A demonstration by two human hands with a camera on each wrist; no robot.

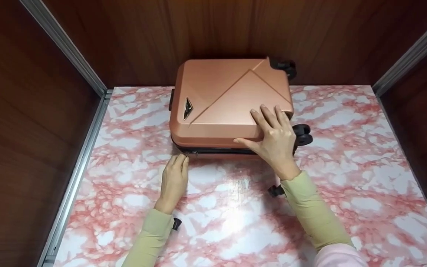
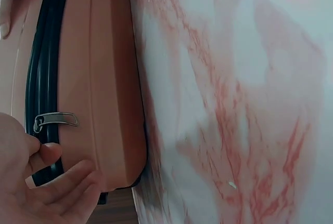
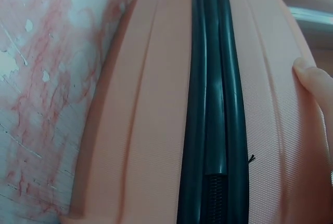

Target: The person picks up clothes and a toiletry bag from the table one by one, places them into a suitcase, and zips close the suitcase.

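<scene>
A rose-gold hard-shell suitcase [image 1: 228, 96] lies flat, its black zipper [image 2: 48, 68] running along the near side. My left hand [image 1: 174, 178] is at the suitcase's near left corner, thumb and forefinger pinching at the zipper, with what they pinch mostly hidden by the fingers. Just beside those fingertips, a metal zipper pull [image 2: 58, 119] hangs across the zipper tape, untouched. My right hand [image 1: 278, 144] rests on the near right corner, fingers spread over the top shell and thumb [image 3: 312, 76] along the side edge. Some zipper teeth [image 3: 216, 198] show in the right wrist view.
Black wheels [image 1: 302, 134] stick out at the suitcase's right end, and a black handle [image 1: 171, 100] at its left. Beneath is a pink-and-white marbled surface [image 1: 347, 200]. Dark wood panels [image 1: 221, 29] with metal corner rails [image 1: 69, 185] enclose the back and sides.
</scene>
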